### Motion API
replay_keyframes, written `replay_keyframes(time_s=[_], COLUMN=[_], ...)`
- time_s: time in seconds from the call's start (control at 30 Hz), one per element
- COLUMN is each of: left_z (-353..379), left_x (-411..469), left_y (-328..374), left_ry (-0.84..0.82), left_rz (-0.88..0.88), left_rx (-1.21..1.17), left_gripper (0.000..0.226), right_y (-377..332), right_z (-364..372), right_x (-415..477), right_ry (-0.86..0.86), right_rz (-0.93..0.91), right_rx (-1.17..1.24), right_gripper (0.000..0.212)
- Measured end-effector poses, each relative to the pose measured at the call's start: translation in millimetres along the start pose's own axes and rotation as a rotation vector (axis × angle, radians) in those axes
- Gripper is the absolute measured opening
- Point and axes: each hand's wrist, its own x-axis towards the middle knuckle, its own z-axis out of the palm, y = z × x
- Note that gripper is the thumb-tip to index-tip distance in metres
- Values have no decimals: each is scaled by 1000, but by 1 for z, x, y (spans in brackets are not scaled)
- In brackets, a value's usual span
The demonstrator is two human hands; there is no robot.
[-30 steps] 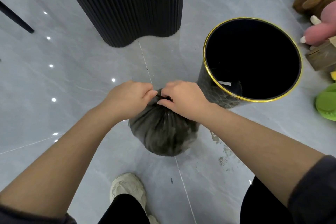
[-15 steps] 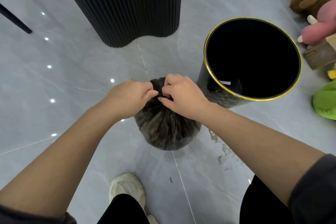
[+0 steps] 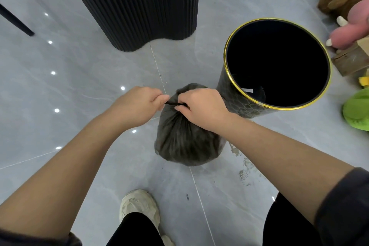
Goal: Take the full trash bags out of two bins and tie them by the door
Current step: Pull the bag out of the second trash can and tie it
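- Clearly, the knot is only half made: the left hand is clenched on one end of a thin dark strand twisted from the bag's mouth, and the right hand pinches the gathered neck at the other end, with the strand taut between them.
- Directly beneath both hands, the trash bag sits full and rounded on the tiled floor, out of the bin, which stands just past the right hand and looks empty inside.
- Thin film pulled this tight could snap or tear at the neck if the hands haul apart too sharply, and the contents would spill under the hands.
- Should either grip slip, the twist would likely unwind and the mouth reopen.
- Pulling more to one side could tip the bag against the bin or roll it toward the shoe below the left wrist.
- No door shows, so the tied bag probably needs carrying afterwards; a loose knot might fail then.
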Motion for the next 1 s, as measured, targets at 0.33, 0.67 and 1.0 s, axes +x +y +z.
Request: replay_keyframes(time_s=[0.33, 0.67, 1.0], left_z=[-1, -3, 2], left_x=[-1, -2, -3], left_y=[1, -2, -2], left_ry=[-14, 45, -51], left_rz=[-24, -13, -32], left_rx=[-20, -56, -88], left_gripper=[38, 35, 36], right_y=[-2, 2, -3], right_z=[1, 2, 3], right_x=[0, 1, 0], right_ry=[-39, 2, 36], right_rz=[64, -13, 151], right_rx=[95, 130, 348], right_gripper=[18, 21, 22])
